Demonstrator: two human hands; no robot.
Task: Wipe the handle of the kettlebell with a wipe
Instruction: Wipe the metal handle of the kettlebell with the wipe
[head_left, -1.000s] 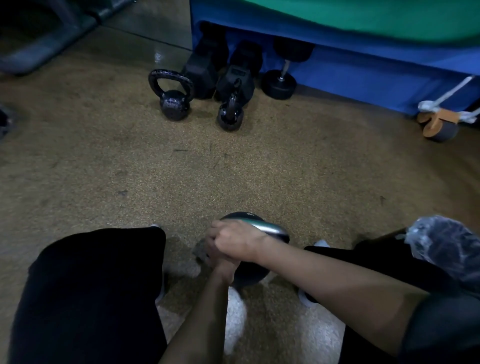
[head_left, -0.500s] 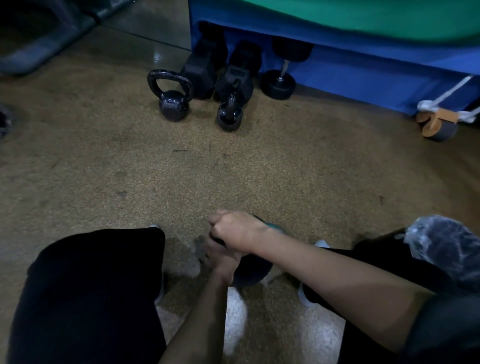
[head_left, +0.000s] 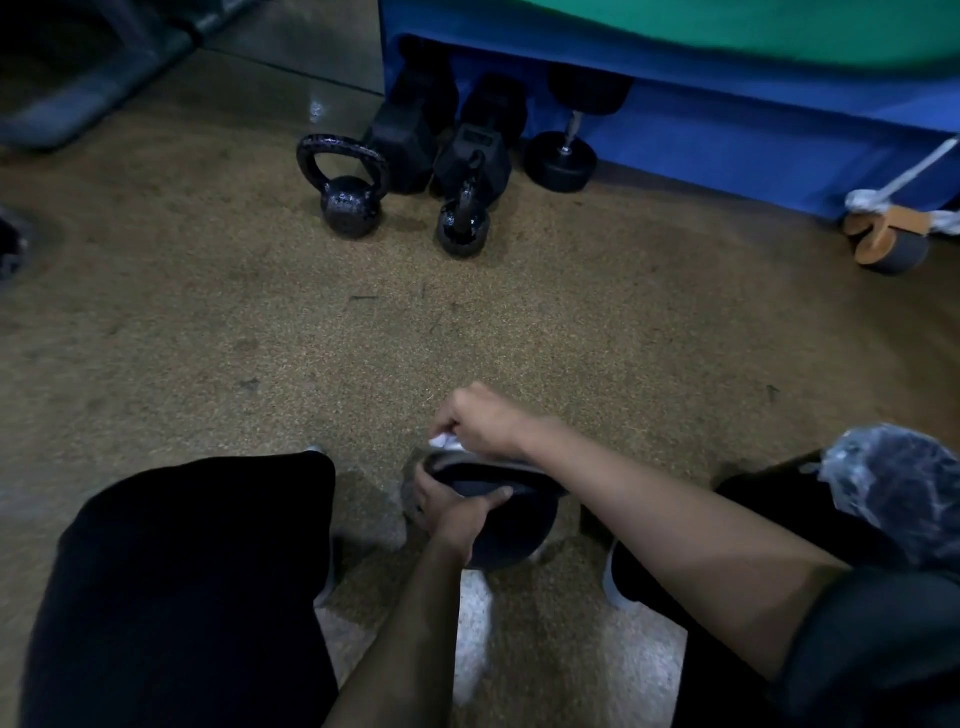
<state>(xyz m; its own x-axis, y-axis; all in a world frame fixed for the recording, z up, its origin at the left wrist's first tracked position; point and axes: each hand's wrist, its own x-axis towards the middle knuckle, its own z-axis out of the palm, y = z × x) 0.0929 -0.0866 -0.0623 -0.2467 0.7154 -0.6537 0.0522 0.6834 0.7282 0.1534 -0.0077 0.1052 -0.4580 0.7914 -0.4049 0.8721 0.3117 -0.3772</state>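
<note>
Though blurred, wipe at kettlebell handle.

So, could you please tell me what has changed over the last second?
The right hand, pinching the wipe, has slid forward off the left hand, away from the person. The left hand keeps gripping the kettlebell, which stays put.

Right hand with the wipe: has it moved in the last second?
Yes. The right hand moved forward, toward the small kettlebell standing ahead.
</note>
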